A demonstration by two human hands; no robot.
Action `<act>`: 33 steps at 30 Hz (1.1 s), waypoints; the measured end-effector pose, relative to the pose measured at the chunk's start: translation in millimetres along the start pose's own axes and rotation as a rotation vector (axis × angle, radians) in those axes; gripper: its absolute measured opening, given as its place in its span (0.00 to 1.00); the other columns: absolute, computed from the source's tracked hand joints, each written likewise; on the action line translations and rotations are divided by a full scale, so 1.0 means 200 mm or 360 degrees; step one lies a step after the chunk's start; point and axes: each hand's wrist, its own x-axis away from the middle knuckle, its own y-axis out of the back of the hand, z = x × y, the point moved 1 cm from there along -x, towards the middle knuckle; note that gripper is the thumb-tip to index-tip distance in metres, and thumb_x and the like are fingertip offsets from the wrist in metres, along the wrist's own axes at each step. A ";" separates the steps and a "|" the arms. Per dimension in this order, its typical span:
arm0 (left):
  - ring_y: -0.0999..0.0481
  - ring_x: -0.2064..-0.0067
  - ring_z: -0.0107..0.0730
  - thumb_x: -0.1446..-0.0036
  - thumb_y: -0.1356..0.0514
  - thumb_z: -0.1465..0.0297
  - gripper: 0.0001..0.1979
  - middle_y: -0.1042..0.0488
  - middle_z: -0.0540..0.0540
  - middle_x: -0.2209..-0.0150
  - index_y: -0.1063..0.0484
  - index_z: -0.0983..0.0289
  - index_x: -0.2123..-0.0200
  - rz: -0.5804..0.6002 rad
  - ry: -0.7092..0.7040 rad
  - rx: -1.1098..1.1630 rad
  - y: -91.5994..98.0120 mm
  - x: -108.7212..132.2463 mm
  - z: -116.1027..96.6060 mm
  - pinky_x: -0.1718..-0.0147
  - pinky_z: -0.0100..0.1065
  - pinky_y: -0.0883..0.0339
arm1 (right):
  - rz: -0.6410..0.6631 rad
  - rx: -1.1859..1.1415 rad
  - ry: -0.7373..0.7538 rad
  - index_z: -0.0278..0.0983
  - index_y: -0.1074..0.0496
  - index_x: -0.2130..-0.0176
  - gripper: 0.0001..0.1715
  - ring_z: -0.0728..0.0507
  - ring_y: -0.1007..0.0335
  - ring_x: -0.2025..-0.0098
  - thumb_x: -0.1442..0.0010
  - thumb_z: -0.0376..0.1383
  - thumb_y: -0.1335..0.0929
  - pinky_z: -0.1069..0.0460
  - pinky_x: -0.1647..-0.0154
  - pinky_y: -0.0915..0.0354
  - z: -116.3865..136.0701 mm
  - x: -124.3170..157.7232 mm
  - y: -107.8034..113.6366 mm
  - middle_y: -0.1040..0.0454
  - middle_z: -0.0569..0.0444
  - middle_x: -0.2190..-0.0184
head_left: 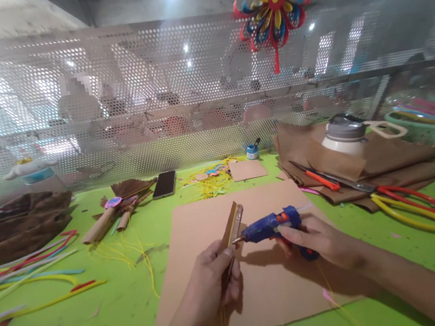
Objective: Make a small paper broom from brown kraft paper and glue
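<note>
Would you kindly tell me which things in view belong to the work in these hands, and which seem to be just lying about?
Seemingly part of the work:
- glue gun, in the right hand
- folded brown piece, in the left hand
- cardboard sheet, beneath both hands

Apparently just lying about:
- black phone
- lidded cup
- green basket
</note>
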 end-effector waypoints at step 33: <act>0.49 0.88 0.17 0.42 0.45 0.64 0.13 0.42 0.45 0.88 0.39 0.64 0.76 0.0112 0.0103 0.0095 0.00 0.00 -0.02 0.87 0.24 0.61 | -0.0364 -0.0267 0.0089 0.34 0.30 0.73 0.22 0.44 0.35 0.70 0.38 0.48 0.37 0.47 0.64 0.40 0.00 -0.02 0.04 0.30 0.52 0.74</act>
